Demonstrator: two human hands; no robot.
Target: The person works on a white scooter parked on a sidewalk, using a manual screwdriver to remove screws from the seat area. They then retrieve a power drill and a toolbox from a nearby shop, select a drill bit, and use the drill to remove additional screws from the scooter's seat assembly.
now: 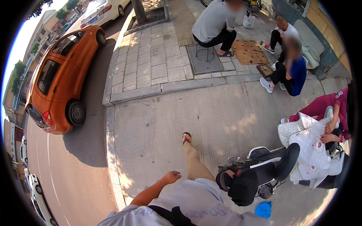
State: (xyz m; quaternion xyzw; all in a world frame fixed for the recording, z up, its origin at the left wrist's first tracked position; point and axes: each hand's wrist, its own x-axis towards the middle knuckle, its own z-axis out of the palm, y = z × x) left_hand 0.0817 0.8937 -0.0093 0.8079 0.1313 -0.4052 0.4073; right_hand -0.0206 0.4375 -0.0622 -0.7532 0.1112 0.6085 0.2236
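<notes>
I see wearer mid-stride on concrete pavement (pixel 181 113), left hand (pixel 171 176) swinging free, fingers loose, holding nothing. Right hand out of view, can't tell. Nearest thing: parked scooter (pixel 264 165), just right, untouched. Nothing handled yet.

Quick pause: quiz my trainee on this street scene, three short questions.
1. True or false: the left hand holds nothing.
2. What colour is the biggest car in view? A white, B orange, C blue.
3. How many people sit around the board?
Key: 1 true; 2 B; 3 three.
</notes>
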